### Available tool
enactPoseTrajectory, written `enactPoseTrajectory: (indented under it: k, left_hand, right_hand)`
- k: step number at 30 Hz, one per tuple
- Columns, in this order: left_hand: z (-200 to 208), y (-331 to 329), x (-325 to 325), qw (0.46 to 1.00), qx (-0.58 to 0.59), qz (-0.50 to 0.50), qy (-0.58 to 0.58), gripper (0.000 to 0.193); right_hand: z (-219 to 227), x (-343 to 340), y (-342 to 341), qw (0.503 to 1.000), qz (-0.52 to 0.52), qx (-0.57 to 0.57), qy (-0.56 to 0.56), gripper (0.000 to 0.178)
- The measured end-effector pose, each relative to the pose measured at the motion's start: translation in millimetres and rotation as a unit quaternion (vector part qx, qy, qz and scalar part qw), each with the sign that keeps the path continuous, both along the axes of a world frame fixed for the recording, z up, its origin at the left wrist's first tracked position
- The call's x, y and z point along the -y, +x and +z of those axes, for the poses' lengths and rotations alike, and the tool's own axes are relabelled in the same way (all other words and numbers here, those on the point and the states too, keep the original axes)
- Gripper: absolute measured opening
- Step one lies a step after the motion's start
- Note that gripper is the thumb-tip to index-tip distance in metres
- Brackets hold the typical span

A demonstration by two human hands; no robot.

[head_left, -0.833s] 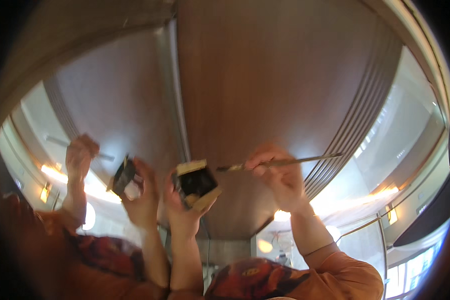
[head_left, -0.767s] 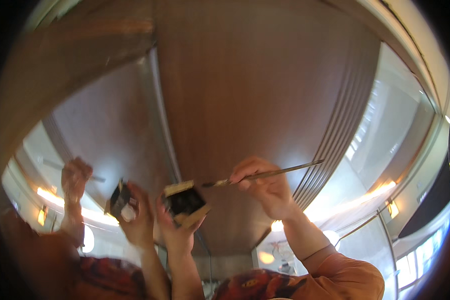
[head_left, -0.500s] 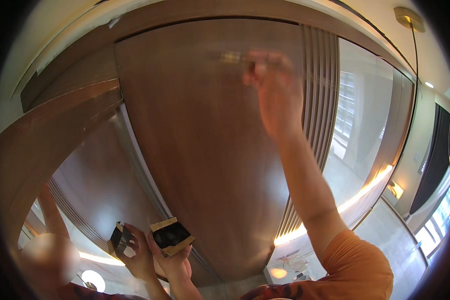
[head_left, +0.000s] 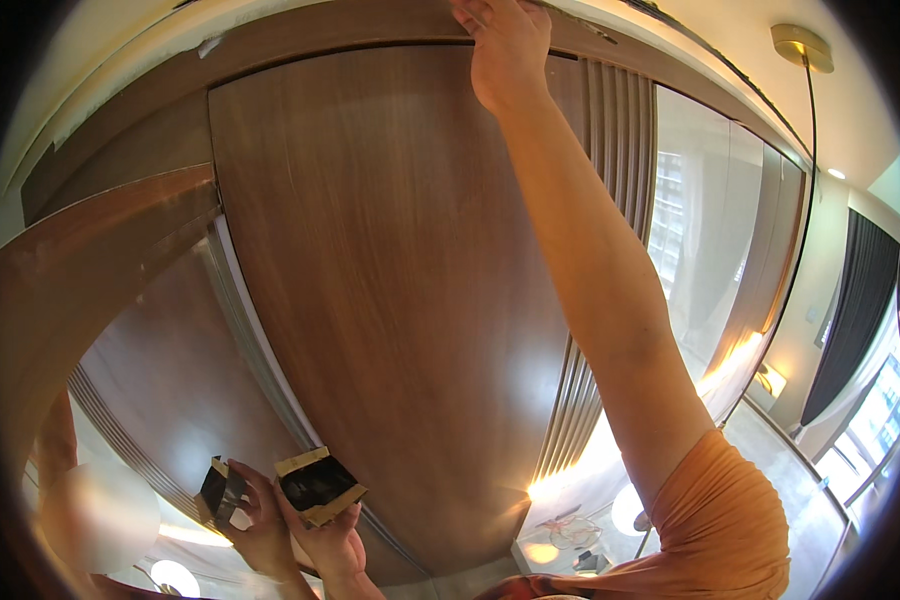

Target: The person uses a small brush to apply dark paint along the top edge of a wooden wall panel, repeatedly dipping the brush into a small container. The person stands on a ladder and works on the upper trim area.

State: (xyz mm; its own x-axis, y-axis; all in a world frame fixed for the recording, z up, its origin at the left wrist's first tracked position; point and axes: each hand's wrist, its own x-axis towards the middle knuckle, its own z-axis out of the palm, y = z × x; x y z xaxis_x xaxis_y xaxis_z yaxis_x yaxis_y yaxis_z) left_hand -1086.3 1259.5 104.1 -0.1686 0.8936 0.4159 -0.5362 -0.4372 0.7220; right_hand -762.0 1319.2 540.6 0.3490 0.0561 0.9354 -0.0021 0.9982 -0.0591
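Note:
My right hand [head_left: 510, 58] is stretched up to the brown trim [head_left: 390, 25] above a tall wood-grain panel [head_left: 400, 250]. Its fingers are bent together at the picture's upper edge, and whatever they hold is cut off there. Low down, my left hand [head_left: 332, 540] grips a small cut-open carton [head_left: 320, 487] from beneath. The carton has tan cardboard edges and a black inside, tilted toward me. A glossy brown surface to the left mirrors that hand and carton.
A pale metal strip [head_left: 255, 310] runs down the panel's left side. Fluted trim [head_left: 618, 140] and a glossy pane [head_left: 695, 200] stand to the right. A pendant lamp cord [head_left: 813, 120] hangs from the ceiling at the far right, near a dark curtain [head_left: 855, 310].
My right hand has risen from the panel's upper part to the trim above it, straightening the arm. The view has shifted slightly; my left hand still grips the carton.

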Motion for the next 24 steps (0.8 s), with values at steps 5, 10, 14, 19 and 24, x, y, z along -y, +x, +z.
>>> enactPoseTrajectory:
  k: [5, 10, 14, 19, 24]
  left_hand:
    - [-13, 1, -3, 0.997, 0.047, -0.062, 0.013, 0.1]
    - [-34, 0, -9, 0.999, 0.004, -0.041, -0.014, 0.094]
    - [-39, -2, -14, 0.999, -0.007, -0.044, -0.014, 0.094]
    - [-28, -1, -12, 0.997, 0.029, -0.068, 0.007, 0.105]
    - [-18, 3, -6, 0.997, 0.041, -0.066, 0.0, 0.107]
  right_hand:
    - [9, -2, -8, 1.0, 0.014, 0.011, 0.024, 0.012]
    - [12, -3, -12, 0.999, 0.004, 0.023, 0.035, 0.01]
    - [13, -4, -15, 0.999, 0.002, 0.019, 0.037, 0.01]
    - [15, -2, -16, 0.999, -0.02, 0.006, 0.034, 0.011]
    - [15, 2, -10, 0.999, -0.043, -0.008, 0.022, 0.012]
